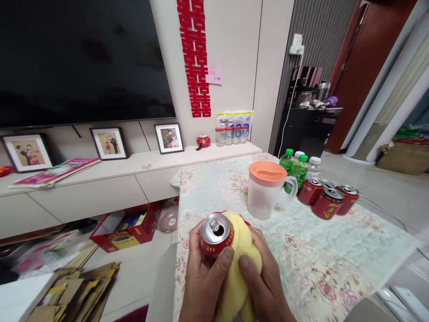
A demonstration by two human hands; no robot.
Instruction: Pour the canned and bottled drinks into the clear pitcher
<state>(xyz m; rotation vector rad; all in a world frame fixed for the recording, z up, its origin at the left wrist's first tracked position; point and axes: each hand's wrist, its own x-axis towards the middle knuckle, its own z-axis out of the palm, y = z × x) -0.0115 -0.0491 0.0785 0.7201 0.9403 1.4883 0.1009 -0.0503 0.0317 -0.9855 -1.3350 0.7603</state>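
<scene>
Yellow cloth (239, 268) fills the right hand (268, 277) in the head view, its thumb pressed into the soft folds and its fingers curled round the far side. Beside it the left hand (203, 277) grasps a red can (214, 247), fingers wrapped about its side and thumb across the front. The can sits in the hands over the near part of the table, its silver top tilted toward the camera, pull tab and dark drinking hole in plain sight. Cloth and can touch. A little red shows behind the cloth; I cannot tell what it belongs to.

Beyond the hands, a frosted plastic jug (263, 201) with an orange lid (268, 172) stands upright on the flowered tablecloth (335, 255). To its right, more red cans (327, 205) cluster close together, with green-capped bottles (299, 169) and white-capped bottles (314, 168) just behind them.

Against the wall, a long white cabinet (134, 174) carries framed photos (169, 138), a small red pot (203, 141) and red-lidded jars (228, 136). On the floor at left lie a red box (142, 232) and folded brown cardboard (72, 290).
</scene>
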